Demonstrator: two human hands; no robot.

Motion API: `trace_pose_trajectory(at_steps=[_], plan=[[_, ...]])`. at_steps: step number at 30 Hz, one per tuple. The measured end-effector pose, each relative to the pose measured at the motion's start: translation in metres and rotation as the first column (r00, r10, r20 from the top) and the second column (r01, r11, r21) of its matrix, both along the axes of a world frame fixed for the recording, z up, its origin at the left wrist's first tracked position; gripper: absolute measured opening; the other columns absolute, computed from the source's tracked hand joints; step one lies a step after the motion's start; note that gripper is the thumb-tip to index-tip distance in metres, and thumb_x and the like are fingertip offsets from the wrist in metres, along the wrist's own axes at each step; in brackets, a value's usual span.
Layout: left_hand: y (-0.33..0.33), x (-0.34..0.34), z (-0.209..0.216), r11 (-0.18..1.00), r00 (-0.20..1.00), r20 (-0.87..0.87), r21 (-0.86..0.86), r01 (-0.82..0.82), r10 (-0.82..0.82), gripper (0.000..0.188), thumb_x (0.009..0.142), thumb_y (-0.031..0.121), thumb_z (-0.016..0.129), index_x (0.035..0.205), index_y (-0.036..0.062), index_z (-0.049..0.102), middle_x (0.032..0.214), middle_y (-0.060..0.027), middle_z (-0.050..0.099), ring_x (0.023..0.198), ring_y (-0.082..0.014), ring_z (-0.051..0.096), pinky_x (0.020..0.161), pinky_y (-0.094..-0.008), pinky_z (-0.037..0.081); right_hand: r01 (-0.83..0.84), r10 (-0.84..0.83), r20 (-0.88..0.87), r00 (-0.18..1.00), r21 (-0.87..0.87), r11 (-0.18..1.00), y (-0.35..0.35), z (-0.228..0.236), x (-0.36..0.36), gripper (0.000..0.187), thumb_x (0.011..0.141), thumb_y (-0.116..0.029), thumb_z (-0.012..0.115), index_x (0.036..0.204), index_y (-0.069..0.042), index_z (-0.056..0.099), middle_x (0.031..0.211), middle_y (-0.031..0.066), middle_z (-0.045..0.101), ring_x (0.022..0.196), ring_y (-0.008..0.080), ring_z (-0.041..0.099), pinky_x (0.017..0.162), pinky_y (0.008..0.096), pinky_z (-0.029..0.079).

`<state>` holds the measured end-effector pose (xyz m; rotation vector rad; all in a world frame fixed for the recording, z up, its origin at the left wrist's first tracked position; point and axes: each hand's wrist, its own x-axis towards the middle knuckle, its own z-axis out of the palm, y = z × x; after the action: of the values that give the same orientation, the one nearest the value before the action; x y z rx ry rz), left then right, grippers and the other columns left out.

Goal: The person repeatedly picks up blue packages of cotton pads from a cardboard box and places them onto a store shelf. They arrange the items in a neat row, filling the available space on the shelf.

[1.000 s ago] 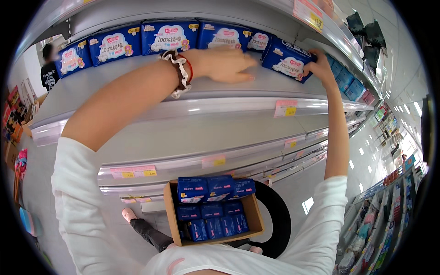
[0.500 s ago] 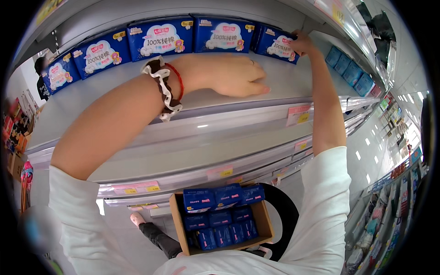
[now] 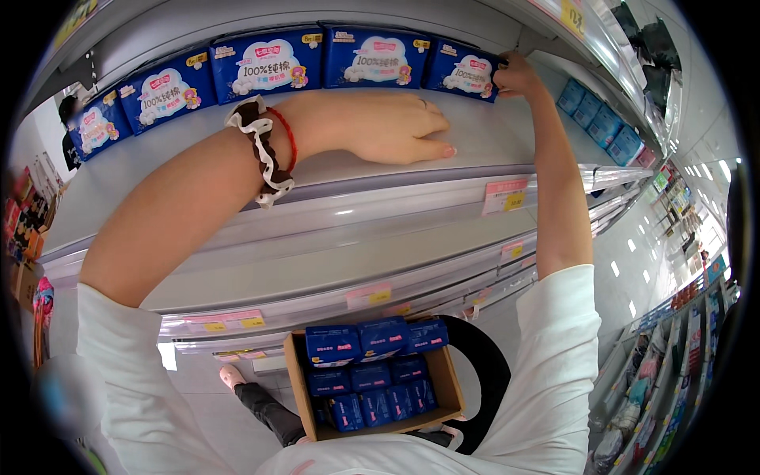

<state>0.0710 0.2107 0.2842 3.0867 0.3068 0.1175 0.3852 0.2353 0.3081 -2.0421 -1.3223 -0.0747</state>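
1. Grey shelf in a shop carries a row of five blue packs, and the end pack stands upright at the right end of that row.
2. Left of the end pack, the other four packs stand side by side, printed fronts facing the person.
3. At the right edge of the end pack, the person's right hand touches it with bent fingers; how firmly they pinch it, one cannot tell.
4. Below and left of the end pack, the left hand is palm down over the shelf, its fingers close together and loosely bent, the thumb spread away from them; whether it rests on the surface cannot be told.
5. Farther left of the end pack, a brown and white scrunchie and a red string circle the left wrist.
6. Right of the end pack, past the right hand, smaller light-blue packs stand in a line.
7. Below the end pack, a pink and yellow price tag sits on the shelf's front edge.
8. Well below the end pack, an open cardboard box holds more blue packs.
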Motion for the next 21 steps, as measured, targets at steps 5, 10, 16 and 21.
trace_pose_trajectory(at_steps=[5, 10, 16, 21], plan=[[0.003, 0.001, 0.002, 0.991, 0.993, 0.007, 0.064, -0.118, 0.118, 0.062, 0.098, 0.049, 0.036, 0.136, 0.0004, 0.044, 0.138, -0.0188, 0.046, 0.129, -0.0329, 0.041, 0.106, -0.0409, 0.034, -0.073, 0.073, -0.019, 0.997, -0.015, 0.997, 0.005, -0.002, -0.002, 0.067, 0.064, -0.005, 0.065, 0.128, 0.006, 0.045, 0.112, 0.0196, 0.059, 0.093, 0.0279, 0.064, 0.066, 0.0358, 0.06], [0.011, -0.007, 0.004, 0.923, 0.936, 0.025, 0.155, -0.352, 0.352, 0.075, 0.095, 0.061, 0.029, 0.141, 0.0028, 0.038, 0.148, -0.0236, 0.03, 0.139, -0.0359, 0.026, 0.112, -0.043, 0.027, -0.113, 0.115, -0.088, 0.989, 0.025, 0.993, 0.009, -0.005, -0.001, 0.077, 0.06, -0.006, 0.071, 0.13, 0.006, 0.042, 0.117, 0.02, 0.055, 0.104, 0.0305, 0.059, 0.069, 0.04, 0.06], [0.011, -0.006, 0.004, 0.895, 0.897, -0.042, 0.092, -0.436, 0.441, 0.084, 0.092, 0.067, 0.028, 0.141, -0.0005, 0.036, 0.148, -0.0305, 0.024, 0.141, -0.0392, 0.02, 0.113, -0.0424, 0.023, -0.048, 0.046, 0.033, 0.998, 0.062, 0.997, 0.01, 0.0, 0.006, 0.072, 0.066, -0.01, 0.068, 0.131, 0.003, 0.041, 0.111, 0.0194, 0.059, 0.095, 0.0268, 0.064, 0.068, 0.0344, 0.059], [0.01, -0.007, 0.005, 0.895, 0.895, -0.02, 0.049, -0.443, 0.445, 0.086, 0.091, 0.067, 0.028, 0.14, -0.0022, 0.036, 0.148, -0.0315, 0.022, 0.141, -0.0401, 0.02, 0.113, -0.0432, 0.023, 0.08, -0.068, -0.065, 0.996, 0.202, 0.976, 0.017, 0.005, 0.012, 0.044, 0.07, -0.01, 0.066, 0.113, -0.003, 0.058, 0.096, 0.0142, 0.068, 0.075, 0.021, 0.069, 0.066, 0.0307, 0.058]])
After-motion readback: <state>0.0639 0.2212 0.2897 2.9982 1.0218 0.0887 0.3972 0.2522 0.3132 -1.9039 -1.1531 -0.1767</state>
